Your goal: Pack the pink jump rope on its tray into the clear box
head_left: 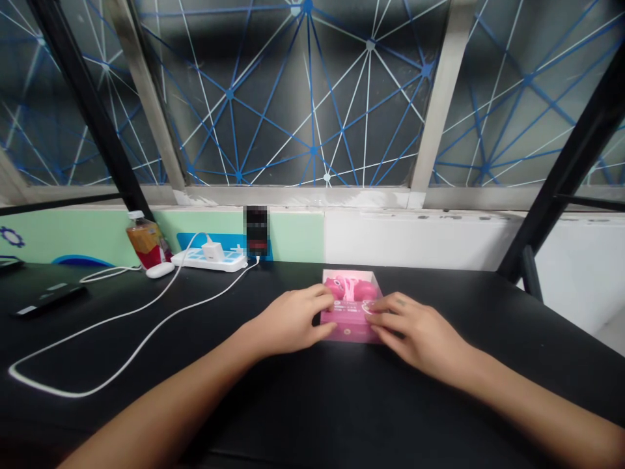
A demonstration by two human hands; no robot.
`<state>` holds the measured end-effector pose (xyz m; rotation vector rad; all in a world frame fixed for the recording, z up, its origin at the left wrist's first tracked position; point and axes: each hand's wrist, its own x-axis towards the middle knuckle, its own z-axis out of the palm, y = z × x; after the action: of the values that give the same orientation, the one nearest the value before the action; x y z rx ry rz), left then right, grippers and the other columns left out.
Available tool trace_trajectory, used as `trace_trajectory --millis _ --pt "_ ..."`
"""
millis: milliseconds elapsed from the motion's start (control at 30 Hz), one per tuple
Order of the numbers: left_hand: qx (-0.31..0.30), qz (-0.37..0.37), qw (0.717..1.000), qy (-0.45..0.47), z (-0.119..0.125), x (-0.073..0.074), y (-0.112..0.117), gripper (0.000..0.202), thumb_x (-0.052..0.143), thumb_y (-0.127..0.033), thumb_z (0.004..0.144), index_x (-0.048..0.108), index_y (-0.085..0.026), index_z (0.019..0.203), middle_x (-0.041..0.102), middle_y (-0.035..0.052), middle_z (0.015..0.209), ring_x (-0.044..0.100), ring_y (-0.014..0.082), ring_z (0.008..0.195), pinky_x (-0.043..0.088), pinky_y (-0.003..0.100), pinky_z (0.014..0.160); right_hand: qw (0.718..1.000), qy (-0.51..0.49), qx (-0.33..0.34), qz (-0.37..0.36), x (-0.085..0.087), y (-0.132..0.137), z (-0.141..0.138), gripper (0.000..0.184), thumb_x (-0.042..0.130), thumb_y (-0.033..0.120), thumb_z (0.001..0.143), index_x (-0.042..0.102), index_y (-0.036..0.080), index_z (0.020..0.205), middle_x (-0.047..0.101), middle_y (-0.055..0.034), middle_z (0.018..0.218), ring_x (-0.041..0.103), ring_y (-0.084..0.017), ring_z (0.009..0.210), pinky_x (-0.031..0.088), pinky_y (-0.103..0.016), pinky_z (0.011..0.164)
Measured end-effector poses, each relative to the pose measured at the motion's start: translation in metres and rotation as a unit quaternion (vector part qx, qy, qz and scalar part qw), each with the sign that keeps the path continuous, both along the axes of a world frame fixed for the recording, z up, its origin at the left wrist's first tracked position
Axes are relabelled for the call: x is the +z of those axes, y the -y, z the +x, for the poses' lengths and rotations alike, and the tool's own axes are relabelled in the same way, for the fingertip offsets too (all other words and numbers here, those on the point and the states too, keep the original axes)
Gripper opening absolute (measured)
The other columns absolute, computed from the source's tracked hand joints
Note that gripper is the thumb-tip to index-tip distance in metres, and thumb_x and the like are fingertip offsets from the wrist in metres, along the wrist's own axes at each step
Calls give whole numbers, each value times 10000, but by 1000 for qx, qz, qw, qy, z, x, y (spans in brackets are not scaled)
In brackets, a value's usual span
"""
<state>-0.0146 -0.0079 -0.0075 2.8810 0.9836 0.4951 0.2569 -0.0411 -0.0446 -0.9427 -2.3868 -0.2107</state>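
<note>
I see the person's left hand [295, 320] and right hand [422, 335] on either side of a pink box [346, 322], fingers loosely bent. The left fingertips and thumb meet its left edge; the right fingertips lie on its right side. I cannot tell whether either hand is gripping the box or only resting against it.

The box lies flat on a black tabletop [303, 404], ahead of the person and slightly right of my view's centre. Its far half shows a bright pink item [364, 289] with a paler pink cord; its near half is a printed panel.

Farther left, I see a dark upright device [256, 231], its face pixelated, with a white cable [151, 352] at its base looping widely across the table. Beside it is a white power strip [208, 264] holding a white plug [213, 251], then a white oval object [160, 270] and an orange-brown bottle [142, 238]. Behind everything, windows [293, 98] carry blue and white crossing lines.
</note>
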Motion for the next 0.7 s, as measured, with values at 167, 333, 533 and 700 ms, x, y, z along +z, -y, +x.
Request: trace_trajectory --millis 167,333,533,700 --pt "-5 -16 1000 4 1 3 1 204 591 -283 889 578 -233 1086 582 37 1211 631 205 984 503 325 870 1000 4 1 -8 5 2 0 228 497 230 956 681 233 1090 678 -70 1047 608 -226 979 546 -387 818" --pt "-21 -15 1000 3 -1 4 -1 170 599 -277 890 598 -225 1052 582 41 1227 623 210 1021 499 328 899 999 16 -1 -29 7 3 -1 203 485 224 958 649 226 1078 670 -66 1029 593 -229 983 540 -396 811" --pt "-35 14 999 2 -3 -1 -3 144 582 -286 910 639 -214 1021 601 41 1243 637 205 1031 495 318 925 999 27 5 -31 6 2 1 192 471 229 969 659 223 1005 663 -73 1036 594 -228 978 542 -386 794" --pt "-38 54 998 -23 -2 -2 -3 161 545 -297 931 667 -213 993 637 27 1210 671 193 962 520 307 847 999 30 9 -4 6 2 1 207 479 215 964 683 224 995 663 -84 1054 604 -224 984 544 -372 790"
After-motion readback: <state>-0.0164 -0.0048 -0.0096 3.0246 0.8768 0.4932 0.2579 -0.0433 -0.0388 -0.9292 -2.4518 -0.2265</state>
